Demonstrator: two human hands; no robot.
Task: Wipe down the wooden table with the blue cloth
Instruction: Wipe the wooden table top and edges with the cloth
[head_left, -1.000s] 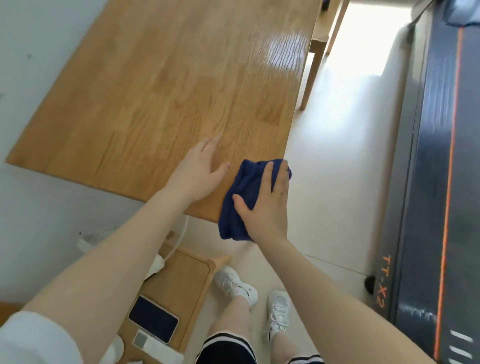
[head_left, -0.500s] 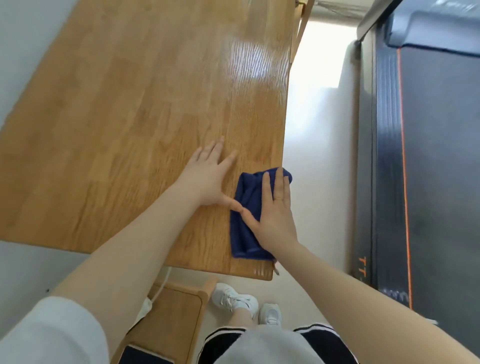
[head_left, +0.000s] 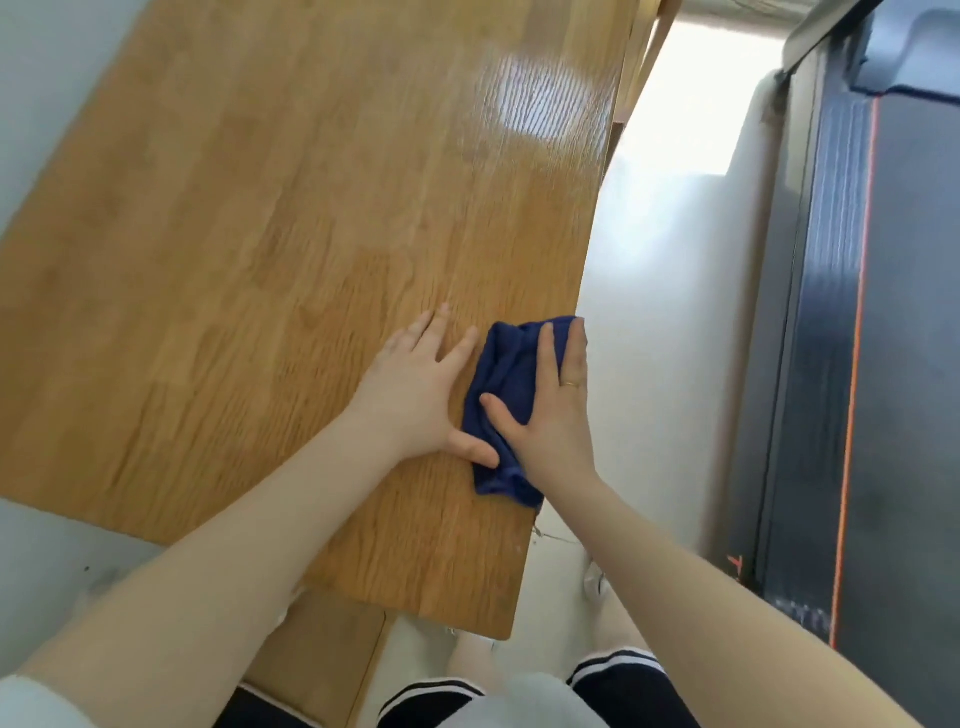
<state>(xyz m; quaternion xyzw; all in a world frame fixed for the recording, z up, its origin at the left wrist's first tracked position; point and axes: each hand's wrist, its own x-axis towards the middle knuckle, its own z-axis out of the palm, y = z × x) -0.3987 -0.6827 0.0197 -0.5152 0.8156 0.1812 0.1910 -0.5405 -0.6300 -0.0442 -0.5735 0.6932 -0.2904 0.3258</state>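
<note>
The wooden table (head_left: 291, 249) fills the left and middle of the head view. A dark blue cloth (head_left: 506, 384), bunched lengthwise, lies along the table's right edge near its front corner. My right hand (head_left: 553, 410) presses flat on the cloth with straight fingers, a ring on one finger. My left hand (head_left: 415, 395) rests flat on the bare wood just left of the cloth, its thumb touching the cloth's left side.
A black treadmill (head_left: 883, 364) with an orange stripe runs along the right. A strip of pale floor (head_left: 660, 322) separates it from the table. A low wooden stand (head_left: 322, 654) sits under the table's front edge, beside my legs.
Both hands and the cloth have slid away from the front edge, further up the table along its right side. The view has moved forward over the table.
</note>
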